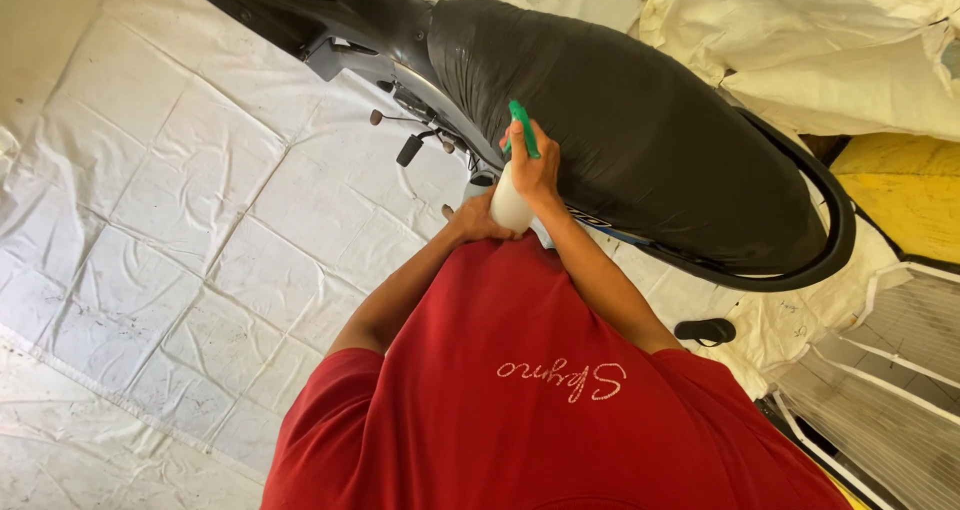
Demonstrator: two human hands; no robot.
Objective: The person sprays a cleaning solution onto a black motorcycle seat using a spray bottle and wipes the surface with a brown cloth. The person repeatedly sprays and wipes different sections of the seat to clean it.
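An improvised motorbike-cleaning spot, workshop-like; a scooter (640, 140) with black seat fills the upper centre; creased white tarpaulin (170, 220) covers the ground at left; more sheeting (800, 40) is heaped upper right; a yellow surface (900, 195) shows at right edge.

A red short-sleeved shirt (540, 400) covers the torso; pale looping embroidery crosses its front; both forearms bare.

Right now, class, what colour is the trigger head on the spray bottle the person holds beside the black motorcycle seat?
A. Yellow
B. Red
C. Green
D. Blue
C: the right hand grips the green trigger head of the white spray bottle, close to the motorcycle seat.
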